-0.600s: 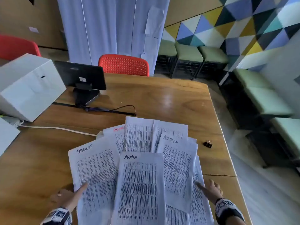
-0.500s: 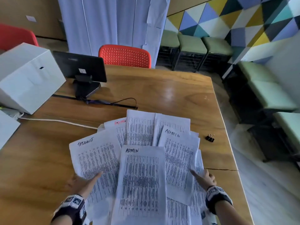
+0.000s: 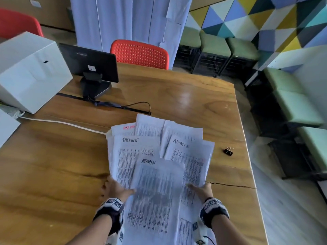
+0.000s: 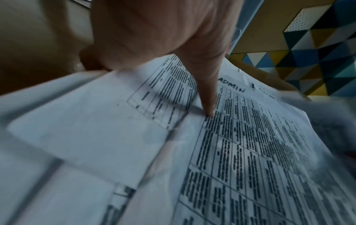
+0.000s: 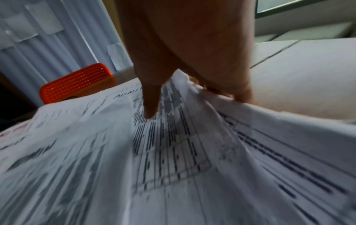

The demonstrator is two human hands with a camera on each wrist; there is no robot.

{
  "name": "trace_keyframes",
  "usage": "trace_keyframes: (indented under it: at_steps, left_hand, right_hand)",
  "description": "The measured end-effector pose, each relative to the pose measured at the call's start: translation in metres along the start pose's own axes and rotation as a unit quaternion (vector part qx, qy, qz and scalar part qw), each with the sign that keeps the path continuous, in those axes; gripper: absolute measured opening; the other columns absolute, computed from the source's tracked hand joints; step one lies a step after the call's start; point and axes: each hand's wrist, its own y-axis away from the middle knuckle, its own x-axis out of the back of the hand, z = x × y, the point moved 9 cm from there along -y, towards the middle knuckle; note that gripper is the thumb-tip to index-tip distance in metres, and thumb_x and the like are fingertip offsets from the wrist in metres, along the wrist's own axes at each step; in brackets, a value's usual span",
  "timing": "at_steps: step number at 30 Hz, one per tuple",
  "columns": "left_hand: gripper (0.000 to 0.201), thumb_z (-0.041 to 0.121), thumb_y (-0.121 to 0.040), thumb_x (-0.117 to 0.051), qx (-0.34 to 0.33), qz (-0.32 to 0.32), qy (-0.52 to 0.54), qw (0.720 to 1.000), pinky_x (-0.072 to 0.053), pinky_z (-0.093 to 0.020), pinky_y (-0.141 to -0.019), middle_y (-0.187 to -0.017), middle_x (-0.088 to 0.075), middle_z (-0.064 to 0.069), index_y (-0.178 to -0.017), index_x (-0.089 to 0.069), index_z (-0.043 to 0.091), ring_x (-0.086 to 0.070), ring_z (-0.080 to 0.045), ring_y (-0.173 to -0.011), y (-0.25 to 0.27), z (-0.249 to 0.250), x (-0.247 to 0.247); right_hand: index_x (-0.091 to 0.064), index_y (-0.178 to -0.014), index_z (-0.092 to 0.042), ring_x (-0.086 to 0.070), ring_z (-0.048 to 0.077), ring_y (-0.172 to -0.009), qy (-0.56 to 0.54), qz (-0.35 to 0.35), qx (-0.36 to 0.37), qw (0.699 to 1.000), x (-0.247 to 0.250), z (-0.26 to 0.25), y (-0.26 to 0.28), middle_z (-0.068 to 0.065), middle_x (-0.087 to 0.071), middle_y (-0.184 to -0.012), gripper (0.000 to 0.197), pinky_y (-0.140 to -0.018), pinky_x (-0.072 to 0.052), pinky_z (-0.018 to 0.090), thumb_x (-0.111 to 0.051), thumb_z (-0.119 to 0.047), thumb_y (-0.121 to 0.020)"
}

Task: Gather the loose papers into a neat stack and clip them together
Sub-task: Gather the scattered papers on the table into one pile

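Two hands flank the heap of papers (image 3: 160, 167) at the near edge of the wooden table (image 3: 185, 96). The left hand (image 3: 115, 189) lies against the left side of the heap, thumb stretched flat on top of the sheets and the other fingers tucked at or under the paper edge; the left wrist view shows the thumb tip pressing down by the sheet headed ADMIN. The right hand (image 3: 201, 190) mirrors it on the right side, thumb on top, and the right wrist view shows the fingers (image 5: 242, 94) curled under the lifted, rumpled edge, so it grips the sheets. Both wrists wear black and white patterned bands.

The papers overlap in a loose fan, printed tables face up, with handwritten headings: ADMIN twice and something like TASKLIST.

To the right of the heap, apart from it, a small black binder clip (image 3: 228, 151) sits on the table near its right edge.

Further back, a black cable (image 3: 134, 105), a dark screen on a stand (image 3: 90, 65), a white box (image 3: 30, 71) at the left, and a red chair (image 3: 139, 53) beyond the far edge.
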Motion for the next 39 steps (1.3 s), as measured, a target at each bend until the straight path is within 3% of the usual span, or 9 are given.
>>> trace_keyframes:
  at_steps: [4, 8, 16, 21, 24, 30, 34, 37, 39]
  left_hand:
    - [0.109, 0.024, -0.042, -0.095, -0.011, -0.034, 0.043, 0.998, -0.043, -0.046, -0.101, -0.134, -0.046, -0.026, -0.127, -0.034, -0.005, -0.047, -0.040, -0.124, -0.024, -0.005, 0.001]
    - [0.078, 0.025, -0.052, -0.092, -0.005, -0.048, -0.027, 0.998, -0.049, -0.033, -0.082, -0.106, -0.059, -0.012, -0.112, -0.052, -0.003, -0.057, -0.029, -0.096, -0.021, -0.001, -0.008]
    - [0.043, 0.025, -0.070, -0.081, -0.026, -0.059, -0.054, 0.996, -0.033, -0.026, -0.048, -0.068, -0.048, -0.006, -0.083, -0.048, 0.000, -0.046, -0.018, -0.058, -0.040, 0.008, 0.001]
    - [0.043, 0.026, -0.071, -0.081, -0.025, -0.042, -0.040, 0.998, -0.034, -0.030, -0.051, -0.067, -0.049, -0.010, -0.080, -0.053, -0.006, -0.047, -0.025, -0.065, -0.057, 0.009, 0.016]
    - [0.054, 0.021, -0.075, -0.077, -0.022, -0.029, -0.015, 0.999, -0.040, -0.034, -0.060, -0.091, -0.061, -0.024, -0.107, -0.056, -0.018, -0.059, -0.033, -0.080, -0.064, 0.014, 0.021]
    - [0.042, 0.014, -0.078, -0.074, -0.040, 0.009, -0.032, 0.999, -0.044, -0.038, -0.068, -0.099, -0.060, -0.026, -0.100, -0.055, -0.016, -0.055, -0.033, -0.084, -0.059, 0.032, 0.033]
    - [0.039, 0.017, -0.077, -0.075, -0.045, -0.042, -0.050, 0.997, -0.039, -0.033, -0.064, -0.069, -0.046, -0.006, -0.066, -0.040, 0.006, -0.051, -0.024, -0.073, -0.043, 0.040, 0.009]
    - [0.041, 0.025, -0.075, -0.070, -0.058, -0.098, -0.067, 0.991, -0.042, -0.034, -0.078, -0.093, -0.054, -0.012, -0.099, -0.055, -0.005, -0.058, -0.033, -0.099, -0.040, 0.052, -0.013]
    - [0.033, 0.029, -0.079, -0.054, -0.081, -0.126, -0.075, 0.986, -0.045, -0.036, -0.082, -0.091, -0.058, -0.016, -0.092, -0.058, -0.001, -0.058, -0.034, -0.093, -0.040, 0.059, -0.023]
  right_hand:
    - [-0.053, -0.078, -0.002, -0.049, 0.020, -0.066, -0.033, -0.020, 0.002, 0.999, 0.002, -0.004, -0.004, 0.008, -0.054, -0.076, 0.045, -0.062, -0.049, 0.033, -0.089, -0.023, -0.062]
    - [-0.040, -0.062, -0.012, -0.029, 0.010, -0.042, -0.014, -0.037, 0.053, 0.998, -0.009, -0.019, 0.000, -0.002, -0.036, -0.051, 0.046, -0.034, -0.025, 0.017, -0.086, -0.016, -0.067]
    - [-0.065, -0.084, 0.014, -0.061, 0.023, -0.057, -0.024, 0.002, 0.060, 0.998, 0.043, -0.008, 0.008, 0.024, -0.070, -0.077, 0.038, -0.043, -0.046, 0.020, -0.087, -0.010, -0.063]
    - [-0.060, -0.059, 0.004, -0.057, 0.023, -0.056, -0.086, 0.074, 0.105, 0.988, 0.102, -0.021, 0.026, 0.014, -0.063, -0.060, 0.024, -0.051, -0.046, 0.027, -0.083, 0.000, -0.066]
    - [-0.066, -0.055, 0.002, -0.062, 0.023, -0.055, -0.113, 0.090, 0.131, 0.981, 0.133, -0.031, 0.038, 0.004, -0.064, -0.046, 0.019, -0.053, -0.050, 0.027, -0.082, 0.003, -0.064]
    - [-0.075, -0.073, -0.002, -0.068, 0.023, -0.063, -0.163, 0.052, 0.235, 0.957, 0.182, -0.076, 0.070, 0.005, -0.075, -0.065, 0.018, -0.052, -0.057, 0.024, -0.075, 0.014, -0.066]
    - [-0.073, -0.072, 0.001, -0.062, 0.019, -0.049, -0.150, -0.022, 0.256, 0.955, 0.149, -0.113, 0.073, 0.014, -0.068, -0.061, 0.020, -0.047, -0.053, 0.026, -0.080, 0.006, -0.054]
    - [-0.073, -0.064, -0.001, -0.063, 0.022, -0.049, -0.098, -0.107, 0.212, 0.966, 0.082, -0.125, 0.061, 0.009, -0.070, -0.057, 0.014, -0.049, -0.055, 0.027, -0.083, 0.000, -0.054]
    - [-0.070, -0.072, 0.006, -0.065, 0.025, -0.055, -0.020, -0.125, 0.177, 0.976, 0.040, -0.119, 0.045, 0.015, -0.071, -0.063, 0.024, -0.056, -0.058, 0.032, -0.086, -0.006, -0.059]
